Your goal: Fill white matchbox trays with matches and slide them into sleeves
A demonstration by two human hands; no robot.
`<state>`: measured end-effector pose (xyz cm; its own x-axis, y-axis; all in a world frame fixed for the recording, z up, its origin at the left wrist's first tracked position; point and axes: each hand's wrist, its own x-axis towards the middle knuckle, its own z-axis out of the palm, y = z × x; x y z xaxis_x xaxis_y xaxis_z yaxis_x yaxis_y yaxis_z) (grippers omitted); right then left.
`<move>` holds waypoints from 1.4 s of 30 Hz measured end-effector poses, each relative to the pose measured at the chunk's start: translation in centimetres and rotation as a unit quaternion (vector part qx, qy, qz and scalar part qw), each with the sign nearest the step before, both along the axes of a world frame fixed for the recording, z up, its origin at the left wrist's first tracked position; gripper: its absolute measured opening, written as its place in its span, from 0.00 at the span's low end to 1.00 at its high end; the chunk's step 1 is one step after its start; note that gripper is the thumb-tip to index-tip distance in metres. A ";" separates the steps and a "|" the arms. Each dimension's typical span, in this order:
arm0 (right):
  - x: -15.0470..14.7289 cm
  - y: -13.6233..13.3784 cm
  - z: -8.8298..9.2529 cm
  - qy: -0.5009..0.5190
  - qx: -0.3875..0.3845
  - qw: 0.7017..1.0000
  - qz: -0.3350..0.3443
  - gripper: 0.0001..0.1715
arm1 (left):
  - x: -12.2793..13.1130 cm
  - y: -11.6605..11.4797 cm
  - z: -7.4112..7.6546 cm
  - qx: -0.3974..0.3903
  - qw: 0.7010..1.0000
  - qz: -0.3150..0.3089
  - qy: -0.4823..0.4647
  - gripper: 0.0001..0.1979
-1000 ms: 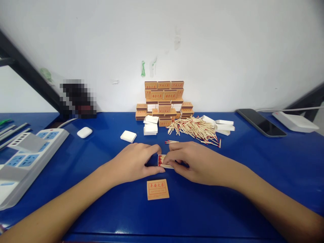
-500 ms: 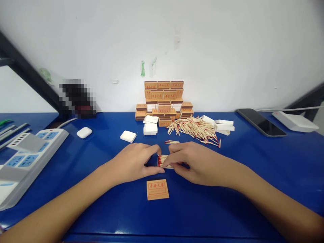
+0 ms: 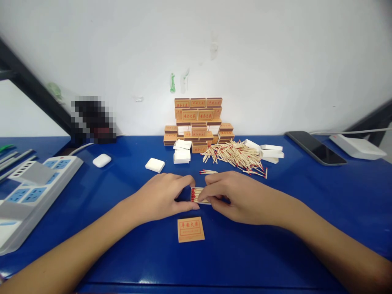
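A white matchbox tray [image 3: 192,195] filled with red-tipped matches [image 3: 196,192] lies on the blue table between my hands. My left hand [image 3: 162,197] brackets its left end, forefinger along the far side and thumb along the near side. From the right, my right hand [image 3: 241,198] has its fingers closed on the tray's other end, the forefinger resting on the matches. That end is hidden under the fingers. Nearer to me lies a flat orange matchbox sleeve [image 3: 190,230] with red printing. A few loose matches [image 3: 208,172] lie just beyond the tray.
Behind stands a stack of orange matchboxes [image 3: 198,116], beside a heap of matches [image 3: 234,154]. White trays [image 3: 181,156] lie near it, with one single tray [image 3: 155,165] to the left. A power strip [image 3: 36,196], an earphone case [image 3: 102,160] and a phone [image 3: 317,149] lie farther out.
My right forefinger has shifted very slightly to the right over the matches. Otherwise both hands and the things on the table look the same.
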<state>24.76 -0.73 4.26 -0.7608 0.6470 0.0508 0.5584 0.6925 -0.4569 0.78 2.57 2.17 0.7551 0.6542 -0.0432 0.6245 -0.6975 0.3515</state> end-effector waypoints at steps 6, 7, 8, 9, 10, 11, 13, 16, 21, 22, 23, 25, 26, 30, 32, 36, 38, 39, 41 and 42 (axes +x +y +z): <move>1.7 1.5 -0.2 -0.027 0.070 0.989 -0.126 0.10 | -0.1 -0.2 -0.1 -0.004 1.000 0.010 0.006 0.18; 2.3 2.0 -0.3 -0.051 0.088 0.980 -0.169 0.07 | -0.2 -0.2 -0.1 -0.004 1.000 0.011 0.007 0.18; 2.9 2.4 -0.3 -0.070 0.102 0.972 -0.201 0.06 | -0.2 -0.3 -0.1 -0.004 1.000 0.011 0.008 0.18; 3.5 2.8 -0.3 -0.081 0.105 0.968 -0.215 0.06 | -0.2 -0.3 -0.1 -0.004 1.000 0.011 0.010 0.18; 3.9 3.1 -0.4 -0.093 0.100 0.964 -0.226 0.06 | -0.2 -0.3 -0.1 -0.005 1.000 0.010 0.011 0.18; 4.3 3.3 -0.5 -0.101 0.094 0.962 -0.234 0.08 | -0.2 -0.3 0.0 -0.006 1.000 0.010 0.012 0.18; 4.4 3.4 -0.8 -0.109 0.072 0.961 -0.242 0.12 | -0.2 -0.3 0.0 -0.008 1.000 0.010 0.013 0.18; 3.6 3.1 -1.2 -0.120 0.029 0.960 -0.253 0.14 | -0.2 -0.3 0.0 -0.009 1.000 0.014 0.013 0.18; 2.6 2.5 -1.3 -0.127 -0.025 0.959 -0.252 0.05 | -0.2 -0.3 -0.1 -0.002 1.000 0.011 0.008 0.18; 2.6 2.5 -1.3 -0.129 -0.035 0.959 -0.248 0.05 | -0.2 -0.2 -0.1 -0.001 1.000 0.010 0.007 0.18; 2.7 2.5 -1.3 -0.132 -0.044 0.960 -0.243 0.06 | -0.2 -0.2 -0.1 -0.002 1.000 0.011 0.006 0.18; 2.9 2.6 -1.4 -0.134 -0.051 0.963 -0.229 0.06 | -0.2 -0.2 -0.1 -0.004 1.000 0.011 0.005 0.18; 2.9 2.6 -1.5 -0.128 -0.046 0.966 -0.220 0.06 | -0.2 -0.2 -0.1 -0.005 1.000 0.012 0.005 0.18; 2.4 2.5 -1.8 -0.052 -0.009 0.983 -0.174 0.07 | -0.2 -0.3 -0.1 -0.007 1.000 0.013 0.002 0.18; 1.8 2.2 -1.8 -0.016 -0.005 0.988 -0.156 0.08 | -0.1 -0.3 -0.1 -0.007 1.000 0.012 0.003 0.18; 0.4 1.1 -1.8 0.010 0.014 0.992 -0.126 0.09 | 0.0 -0.1 0.0 0.002 1.000 0.007 0.008 0.17; -0.2 0.7 -2.0 0.004 0.026 0.992 -0.122 0.09 | 0.0 -0.1 0.0 0.009 1.000 0.005 0.008 0.17; -0.4 0.6 -2.1 -0.003 0.032 0.992 -0.125 0.09 | 0.0 -0.1 0.0 0.011 1.000 0.003 0.007 0.17; -0.7 0.5 -2.3 -0.018 0.042 0.990 -0.134 0.07 | 0.0 -0.1 0.0 0.014 1.000 0.001 0.006 0.17; -0.8 0.5 -2.4 -0.025 0.045 0.989 -0.138 0.07 | 0.0 -0.1 0.0 0.014 1.000 0.001 0.005 0.18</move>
<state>23.91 -0.20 1.91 -0.5586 0.8251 0.0847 0.7524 0.5470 -0.3671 0.81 2.48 2.15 0.7537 0.6563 -0.0334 0.6291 -0.7059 0.3254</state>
